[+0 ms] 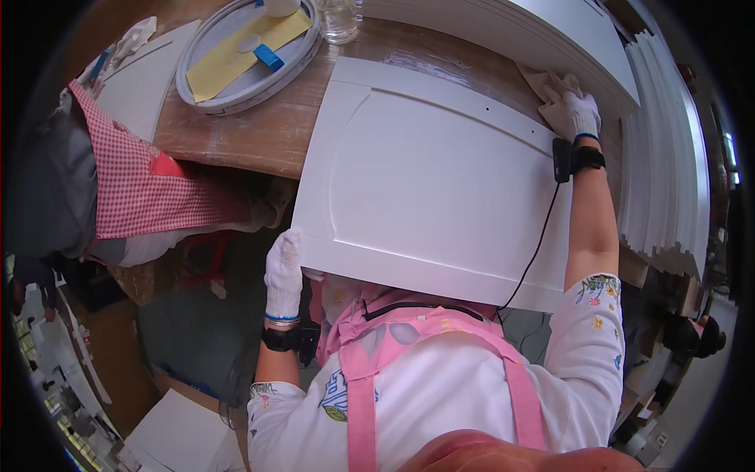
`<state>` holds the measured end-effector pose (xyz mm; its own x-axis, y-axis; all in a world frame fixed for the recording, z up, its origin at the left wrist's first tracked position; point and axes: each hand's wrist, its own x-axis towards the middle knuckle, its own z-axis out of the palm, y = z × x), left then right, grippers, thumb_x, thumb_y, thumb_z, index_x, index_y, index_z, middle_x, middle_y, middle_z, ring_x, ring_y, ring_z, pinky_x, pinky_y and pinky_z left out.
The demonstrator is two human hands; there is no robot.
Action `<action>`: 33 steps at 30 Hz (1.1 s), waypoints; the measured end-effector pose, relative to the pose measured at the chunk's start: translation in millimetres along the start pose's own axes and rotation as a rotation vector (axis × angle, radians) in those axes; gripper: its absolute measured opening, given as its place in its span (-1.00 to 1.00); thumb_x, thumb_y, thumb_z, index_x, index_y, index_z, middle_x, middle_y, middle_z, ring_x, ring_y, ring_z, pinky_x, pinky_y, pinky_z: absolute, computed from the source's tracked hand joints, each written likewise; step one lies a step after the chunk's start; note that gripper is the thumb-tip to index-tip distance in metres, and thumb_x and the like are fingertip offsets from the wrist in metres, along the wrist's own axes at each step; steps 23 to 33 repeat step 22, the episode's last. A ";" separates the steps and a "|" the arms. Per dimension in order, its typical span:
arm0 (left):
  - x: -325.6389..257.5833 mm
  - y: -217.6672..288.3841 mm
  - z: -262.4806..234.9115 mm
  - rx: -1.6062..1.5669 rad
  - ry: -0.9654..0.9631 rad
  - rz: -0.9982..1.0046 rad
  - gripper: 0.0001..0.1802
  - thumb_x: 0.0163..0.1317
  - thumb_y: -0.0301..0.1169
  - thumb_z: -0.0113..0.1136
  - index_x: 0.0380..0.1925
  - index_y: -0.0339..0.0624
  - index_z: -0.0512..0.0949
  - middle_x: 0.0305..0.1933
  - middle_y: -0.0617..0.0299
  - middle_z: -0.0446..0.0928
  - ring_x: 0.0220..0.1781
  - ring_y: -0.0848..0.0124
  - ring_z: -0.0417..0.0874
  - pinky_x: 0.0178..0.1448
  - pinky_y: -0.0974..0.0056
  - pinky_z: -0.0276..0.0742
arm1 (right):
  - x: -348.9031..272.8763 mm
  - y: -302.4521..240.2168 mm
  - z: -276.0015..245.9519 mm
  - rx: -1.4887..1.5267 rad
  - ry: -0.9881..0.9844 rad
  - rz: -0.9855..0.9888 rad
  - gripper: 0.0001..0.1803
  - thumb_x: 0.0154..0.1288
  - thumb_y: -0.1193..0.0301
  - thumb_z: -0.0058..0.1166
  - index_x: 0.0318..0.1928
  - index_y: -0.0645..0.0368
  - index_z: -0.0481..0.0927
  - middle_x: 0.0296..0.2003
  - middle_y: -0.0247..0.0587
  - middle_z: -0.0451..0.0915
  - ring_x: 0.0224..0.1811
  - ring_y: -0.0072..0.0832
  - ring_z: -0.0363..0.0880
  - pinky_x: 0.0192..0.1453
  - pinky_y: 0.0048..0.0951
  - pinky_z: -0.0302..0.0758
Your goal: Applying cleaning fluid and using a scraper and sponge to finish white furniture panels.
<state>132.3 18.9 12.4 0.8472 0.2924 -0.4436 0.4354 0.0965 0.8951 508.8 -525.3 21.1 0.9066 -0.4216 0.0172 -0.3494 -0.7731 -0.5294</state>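
Observation:
A white cabinet door panel (440,173) with a recessed centre and raised frame lies in front of me, its near edge jutting past the table toward my apron. My left hand (284,263), in a white knit glove, is closed round the panel's near left corner. Out at the far right, beyond the panel's corner, my gloved right hand (580,115) is on a crumpled beige cloth (554,93), its fingers curled into the fabric. Part of those fingers is hidden by the cloth. Two small dark holes show along the panel's far rail.
A brown worktable (228,138) carries a round grey lid (224,90) with yellow sandpaper (228,63) and a blue piece (268,57), plus a clear jar (340,22). White panels (661,141) stack at right. A person in a red checked apron (134,177) stands left.

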 end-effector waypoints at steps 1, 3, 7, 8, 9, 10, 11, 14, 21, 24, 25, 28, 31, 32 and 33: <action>-0.8 -10.0 -8.2 0.006 0.007 0.018 -0.36 0.49 0.13 -0.10 -0.03 -0.34 0.49 -0.45 0.17 0.60 -0.61 0.45 0.62 -0.59 0.39 0.58 | -31.0 -44.0 -12.1 0.088 0.017 0.006 -0.44 0.20 0.10 0.19 0.06 0.29 0.59 -0.17 0.01 0.68 -0.16 -0.21 0.68 -0.05 -0.25 0.56; -1.0 0.1 -2.7 -0.016 -0.030 -0.026 -0.34 0.49 0.13 -0.09 0.00 -0.36 0.50 -0.43 0.20 0.60 -0.60 0.47 0.61 -0.57 0.39 0.57 | -38.0 -47.1 -27.3 0.674 -0.092 0.050 -0.64 0.31 0.33 0.17 0.05 0.22 0.54 -0.22 -0.16 0.63 -0.23 -0.45 0.64 -0.16 -0.39 0.60; -9.8 9.0 -4.4 -0.020 -0.035 -0.017 -0.34 0.48 0.14 -0.07 0.01 -0.36 0.50 -0.43 0.20 0.60 -0.59 0.47 0.62 -0.57 0.40 0.58 | -145.1 -135.8 -48.4 0.262 -0.259 -0.414 -0.74 0.34 0.46 0.08 0.03 0.15 0.53 -0.19 -0.22 0.63 -0.19 -0.40 0.65 -0.08 -0.37 0.61; -11.9 11.3 -3.4 -0.046 -0.019 -0.020 -0.34 0.47 0.15 -0.06 0.01 -0.36 0.50 -0.43 0.20 0.60 -0.59 0.47 0.62 -0.58 0.41 0.58 | -172.6 -158.2 -39.1 0.178 -0.281 -0.555 -0.74 0.31 0.50 0.08 0.01 0.13 0.54 -0.17 -0.21 0.64 -0.16 -0.34 0.66 -0.04 -0.33 0.61; -11.3 12.8 -2.0 -0.077 -0.011 -0.020 -0.34 0.46 0.15 -0.04 0.01 -0.35 0.50 -0.44 0.20 0.60 -0.60 0.47 0.63 -0.58 0.41 0.58 | -190.4 -172.4 -26.0 -0.006 -0.258 -0.718 -0.70 0.26 0.52 0.11 0.01 0.08 0.56 -0.10 -0.18 0.64 -0.11 -0.24 0.65 0.01 -0.27 0.60; -11.0 14.1 -0.5 -0.088 -0.015 -0.013 -0.34 0.46 0.15 -0.04 0.01 -0.35 0.50 -0.44 0.20 0.60 -0.60 0.47 0.63 -0.58 0.41 0.58 | -206.7 -182.4 -9.7 -0.194 -0.232 -0.879 -0.67 0.20 0.54 0.14 0.01 0.03 0.58 -0.03 -0.15 0.64 -0.05 -0.15 0.64 0.06 -0.20 0.58; -10.1 14.9 0.7 -0.128 -0.041 -0.023 -0.34 0.46 0.15 -0.03 -0.01 -0.35 0.50 -0.45 0.20 0.60 -0.61 0.48 0.62 -0.58 0.41 0.58 | -222.7 -195.9 8.9 -0.259 -0.235 -0.921 -0.69 0.18 0.51 0.15 -0.04 0.02 0.61 -0.04 -0.13 0.63 -0.01 -0.12 0.61 0.07 -0.18 0.56; -10.6 21.4 7.0 -0.168 -0.074 -0.015 -0.37 0.46 0.14 -0.02 -0.03 -0.33 0.50 -0.47 0.21 0.60 -0.64 0.49 0.61 -0.59 0.41 0.57 | -250.1 -215.2 69.1 -0.394 -0.242 -0.974 -0.77 0.14 0.44 0.15 -0.15 -0.01 0.66 -0.10 -0.18 0.63 0.02 -0.16 0.56 0.07 -0.19 0.51; -12.5 10.3 -4.6 -0.127 -0.058 0.036 -0.42 0.48 0.10 -0.01 0.00 -0.28 0.51 -0.40 0.23 0.61 -0.53 0.52 0.65 -0.45 0.41 0.63 | -272.0 -258.8 93.7 -0.265 -0.389 -1.064 -0.80 0.12 0.41 0.16 -0.20 0.01 0.68 -0.08 -0.17 0.61 0.02 -0.13 0.54 0.11 -0.14 0.49; -12.2 8.6 -5.6 -0.136 -0.057 0.034 -0.42 0.48 0.10 -0.01 0.00 -0.28 0.51 -0.40 0.23 0.61 -0.53 0.52 0.65 -0.45 0.41 0.63 | -275.1 -261.9 92.6 -0.308 -0.443 -1.079 -0.78 0.12 0.37 0.20 -0.18 0.02 0.69 -0.04 -0.16 0.61 0.04 -0.11 0.54 0.13 -0.13 0.48; -12.2 8.6 -5.6 -0.136 -0.057 0.034 -0.42 0.48 0.10 -0.01 0.00 -0.28 0.51 -0.40 0.23 0.61 -0.53 0.52 0.65 -0.45 0.41 0.63 | -275.1 -261.9 92.6 -0.308 -0.443 -1.079 -0.78 0.12 0.37 0.20 -0.18 0.02 0.69 -0.04 -0.16 0.61 0.04 -0.11 0.54 0.13 -0.13 0.48; -12.2 8.6 -5.6 -0.136 -0.057 0.034 -0.42 0.48 0.10 -0.01 0.00 -0.28 0.51 -0.40 0.23 0.61 -0.53 0.52 0.65 -0.45 0.41 0.63 | -275.1 -261.9 92.6 -0.308 -0.443 -1.079 -0.78 0.12 0.37 0.20 -0.18 0.02 0.69 -0.04 -0.16 0.61 0.04 -0.11 0.54 0.13 -0.13 0.48; -12.2 8.6 -5.6 -0.136 -0.057 0.034 -0.42 0.48 0.10 -0.01 0.00 -0.28 0.51 -0.40 0.23 0.61 -0.53 0.52 0.65 -0.45 0.41 0.63 | -275.1 -261.9 92.6 -0.308 -0.443 -1.079 -0.78 0.12 0.37 0.20 -0.18 0.02 0.69 -0.04 -0.16 0.61 0.04 -0.11 0.54 0.13 -0.13 0.48; -12.2 8.6 -5.6 -0.136 -0.057 0.034 -0.42 0.48 0.10 -0.01 0.00 -0.28 0.51 -0.40 0.23 0.61 -0.53 0.52 0.65 -0.45 0.41 0.63 | -275.1 -261.9 92.6 -0.308 -0.443 -1.079 -0.78 0.12 0.37 0.20 -0.18 0.02 0.69 -0.04 -0.16 0.61 0.04 -0.11 0.54 0.13 -0.13 0.48; -12.2 8.6 -5.6 -0.136 -0.057 0.034 -0.42 0.48 0.10 -0.01 0.00 -0.28 0.51 -0.40 0.23 0.61 -0.53 0.52 0.65 -0.45 0.41 0.63 | -275.1 -261.9 92.6 -0.308 -0.443 -1.079 -0.78 0.12 0.37 0.20 -0.18 0.02 0.69 -0.04 -0.16 0.61 0.04 -0.11 0.54 0.13 -0.13 0.48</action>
